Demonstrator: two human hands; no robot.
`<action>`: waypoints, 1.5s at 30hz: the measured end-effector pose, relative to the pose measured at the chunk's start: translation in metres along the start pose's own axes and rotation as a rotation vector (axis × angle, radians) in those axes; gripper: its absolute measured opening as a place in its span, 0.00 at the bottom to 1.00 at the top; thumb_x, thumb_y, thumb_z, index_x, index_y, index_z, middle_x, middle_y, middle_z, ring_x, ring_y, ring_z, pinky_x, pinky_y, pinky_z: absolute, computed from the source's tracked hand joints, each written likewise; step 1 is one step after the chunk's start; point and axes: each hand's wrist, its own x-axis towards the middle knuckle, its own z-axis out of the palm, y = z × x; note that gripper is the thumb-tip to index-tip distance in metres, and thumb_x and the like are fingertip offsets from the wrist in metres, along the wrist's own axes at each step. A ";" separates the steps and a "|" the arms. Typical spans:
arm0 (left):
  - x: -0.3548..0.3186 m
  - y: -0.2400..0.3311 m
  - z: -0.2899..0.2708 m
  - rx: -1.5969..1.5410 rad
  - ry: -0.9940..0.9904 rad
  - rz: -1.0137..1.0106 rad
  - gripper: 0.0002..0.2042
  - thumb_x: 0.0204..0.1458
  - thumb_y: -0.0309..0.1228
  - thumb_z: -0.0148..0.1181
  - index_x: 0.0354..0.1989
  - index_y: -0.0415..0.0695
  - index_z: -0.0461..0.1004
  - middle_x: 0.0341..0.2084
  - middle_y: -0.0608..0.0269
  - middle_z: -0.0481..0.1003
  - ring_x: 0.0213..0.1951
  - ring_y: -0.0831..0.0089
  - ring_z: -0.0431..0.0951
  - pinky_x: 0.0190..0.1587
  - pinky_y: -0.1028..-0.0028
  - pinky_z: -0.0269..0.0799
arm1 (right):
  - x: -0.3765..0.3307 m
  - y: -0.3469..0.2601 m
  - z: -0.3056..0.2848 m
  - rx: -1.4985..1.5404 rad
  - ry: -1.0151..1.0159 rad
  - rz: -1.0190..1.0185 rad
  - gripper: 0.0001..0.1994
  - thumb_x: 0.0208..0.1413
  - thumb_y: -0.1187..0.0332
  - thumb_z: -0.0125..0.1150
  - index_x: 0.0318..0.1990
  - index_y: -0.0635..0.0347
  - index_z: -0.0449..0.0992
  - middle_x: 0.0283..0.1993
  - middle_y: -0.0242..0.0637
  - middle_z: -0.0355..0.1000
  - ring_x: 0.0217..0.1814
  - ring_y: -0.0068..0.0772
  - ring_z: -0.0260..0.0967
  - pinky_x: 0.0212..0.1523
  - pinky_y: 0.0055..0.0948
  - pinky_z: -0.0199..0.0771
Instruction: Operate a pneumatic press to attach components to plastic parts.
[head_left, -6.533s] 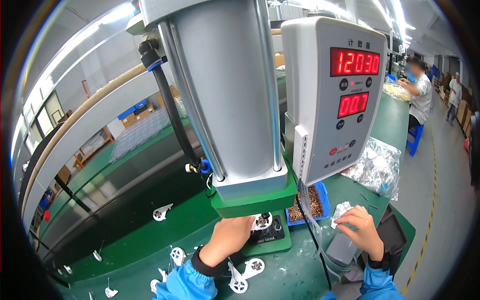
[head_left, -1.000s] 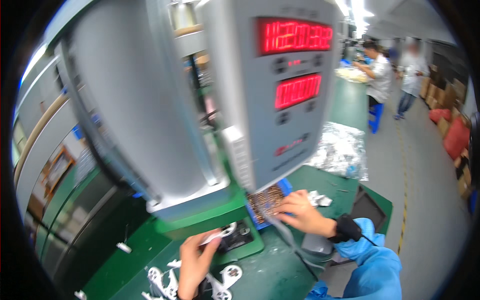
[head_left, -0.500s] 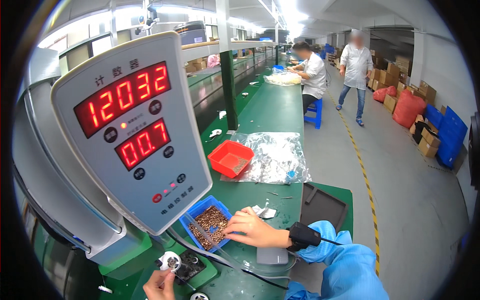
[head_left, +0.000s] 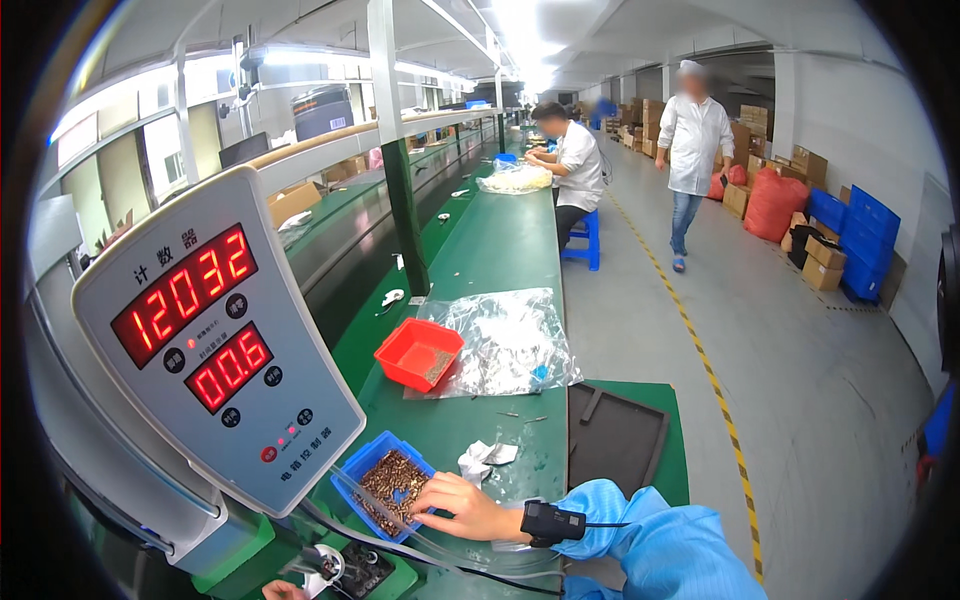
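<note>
While the counter box (head_left: 220, 340) glows with red digits at the far left, the grey press with its green block (head_left: 235, 550) stands close behind it, and down at the lower edge here's the left hand (head_left: 284, 591), mostly cropped off, its visible fingers right beside a white wheeled part (head_left: 327, 568); whether they grip it, I cannot tell. That part sits at the near edge of a black plate (head_left: 372, 572) on a green base. Just beyond, the blue bin (head_left: 412, 451) is partly filled with small brass-coloured pieces (head_left: 392, 468), clear tubing crossing over it, and farther up the bench a red tray (head_left: 408, 352) rests at the edge of a clear plastic bag (head_left: 515, 335). In comes the right hand (head_left: 465, 507), fingers bent and close together, tips down at the bin's right side by the pieces; anything pinched there is hidden from view. Crumpled white paper (head_left: 485, 460) lies just past the knuckles. Over to the right, a seated worker (head_left: 578, 165) leans to the bench, a dark tray (head_left: 618, 435) lies nearer, and a person in a white coat (head_left: 693, 140) stands in the aisle, with a red sack (head_left: 775, 205) and blue crates (head_left: 870, 245) beyond.
</note>
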 end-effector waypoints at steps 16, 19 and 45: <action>0.012 -0.025 0.005 0.120 0.098 0.225 0.06 0.59 0.31 0.45 0.39 0.43 0.64 0.27 0.68 0.61 0.27 0.81 0.58 0.29 0.81 0.57 | 0.009 -0.001 -0.004 0.028 0.000 0.072 0.09 0.50 0.73 0.58 0.39 0.62 0.76 0.32 0.37 0.71 0.35 0.36 0.65 0.37 0.30 0.66; 0.012 -0.027 0.006 0.063 0.071 0.214 0.06 0.59 0.31 0.45 0.39 0.43 0.64 0.23 0.70 0.61 0.24 0.82 0.58 0.27 0.81 0.57 | 0.007 0.000 -0.003 0.006 -0.003 0.088 0.09 0.49 0.74 0.58 0.39 0.61 0.76 0.33 0.38 0.71 0.36 0.37 0.66 0.38 0.30 0.67; 0.028 -0.018 -0.098 0.695 0.368 0.095 0.13 0.47 0.24 0.52 0.43 0.37 0.67 0.37 0.52 0.68 0.41 0.57 0.67 0.44 0.65 0.64 | 0.112 -0.078 0.036 0.220 -0.432 -0.182 0.12 0.51 0.64 0.58 0.31 0.68 0.74 0.30 0.44 0.69 0.32 0.45 0.67 0.34 0.35 0.67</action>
